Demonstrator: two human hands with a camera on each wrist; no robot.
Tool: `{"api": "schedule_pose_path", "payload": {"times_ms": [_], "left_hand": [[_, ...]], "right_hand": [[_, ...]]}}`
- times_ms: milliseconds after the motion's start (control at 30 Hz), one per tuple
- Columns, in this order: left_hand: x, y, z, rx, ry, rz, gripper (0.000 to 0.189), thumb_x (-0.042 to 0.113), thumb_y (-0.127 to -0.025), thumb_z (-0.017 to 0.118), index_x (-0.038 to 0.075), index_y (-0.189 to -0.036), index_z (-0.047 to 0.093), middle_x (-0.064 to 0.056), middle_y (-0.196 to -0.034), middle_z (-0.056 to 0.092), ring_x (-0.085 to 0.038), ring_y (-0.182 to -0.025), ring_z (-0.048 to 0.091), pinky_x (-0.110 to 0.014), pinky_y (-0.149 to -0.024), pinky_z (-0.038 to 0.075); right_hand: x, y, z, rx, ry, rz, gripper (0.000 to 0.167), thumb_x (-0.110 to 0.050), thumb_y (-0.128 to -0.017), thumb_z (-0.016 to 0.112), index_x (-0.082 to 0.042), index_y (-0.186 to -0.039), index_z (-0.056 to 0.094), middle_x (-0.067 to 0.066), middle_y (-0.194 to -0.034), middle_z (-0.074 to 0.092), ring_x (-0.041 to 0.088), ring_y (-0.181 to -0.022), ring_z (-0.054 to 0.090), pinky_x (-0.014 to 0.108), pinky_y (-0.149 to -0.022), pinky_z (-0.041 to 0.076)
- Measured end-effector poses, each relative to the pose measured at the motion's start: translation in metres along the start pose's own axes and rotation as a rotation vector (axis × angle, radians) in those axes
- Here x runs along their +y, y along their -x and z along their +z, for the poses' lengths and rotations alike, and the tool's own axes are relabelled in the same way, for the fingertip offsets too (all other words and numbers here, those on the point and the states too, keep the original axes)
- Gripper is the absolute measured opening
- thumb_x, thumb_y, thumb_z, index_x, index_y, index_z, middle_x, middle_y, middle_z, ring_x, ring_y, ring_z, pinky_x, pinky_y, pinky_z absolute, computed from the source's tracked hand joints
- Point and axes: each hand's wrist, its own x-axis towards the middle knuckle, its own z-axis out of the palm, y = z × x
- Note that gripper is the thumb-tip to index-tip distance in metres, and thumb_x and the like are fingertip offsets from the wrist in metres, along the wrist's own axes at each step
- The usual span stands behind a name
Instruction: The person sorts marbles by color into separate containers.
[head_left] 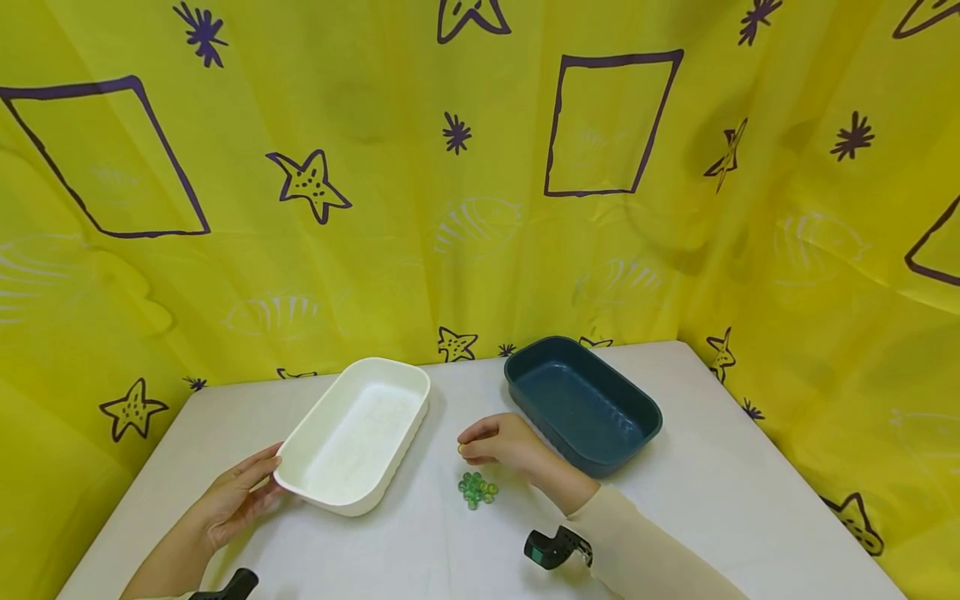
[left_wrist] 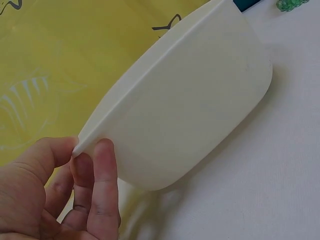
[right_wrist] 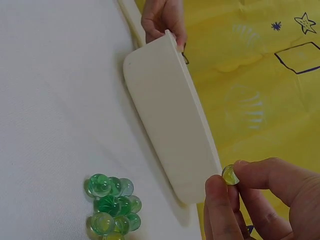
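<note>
A white plastic basin (head_left: 358, 433) stands on the left half of the table. My left hand (head_left: 238, 493) pinches its near left rim, with the thumb on top and fingers beneath, as the left wrist view shows. Between thumb and fingers of my right hand (head_left: 506, 446) is a clear marble with a yellow swirl (right_wrist: 230, 175). That hand is raised above the table, right of the white basin. Just below it lies a cluster of green and yellowish glass marbles (head_left: 476, 489), several of them touching one another.
A dark teal basin (head_left: 581, 404) stands at the back right, behind my right forearm. White cloth covers the table (head_left: 750, 500). Yellow printed curtains (head_left: 390, 250) hang along its back and sides. Black wrist mounts (head_left: 551, 548) stick out from both forearms.
</note>
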Motion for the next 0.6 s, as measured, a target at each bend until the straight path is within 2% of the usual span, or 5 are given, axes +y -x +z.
{"api": "schedule_pose_path", "payload": {"times_ms": [600], "left_hand": [[0.003,0.000,-0.001,-0.010,-0.017,-0.015,0.025,0.023,-0.100,0.059,0.039,-0.088,0.074,0.007,-0.092,0.066,-0.004,-0.078,0.065,-0.012,-0.068,0.056]], "right_hand": [[-0.022,-0.005,0.013,-0.031,0.008,-0.018,0.016,-0.005,-0.084,0.076,0.001,-0.098,0.073,0.007,-0.090,0.071,0.016,-0.079,0.070,0.031,-0.079,0.061]]}}
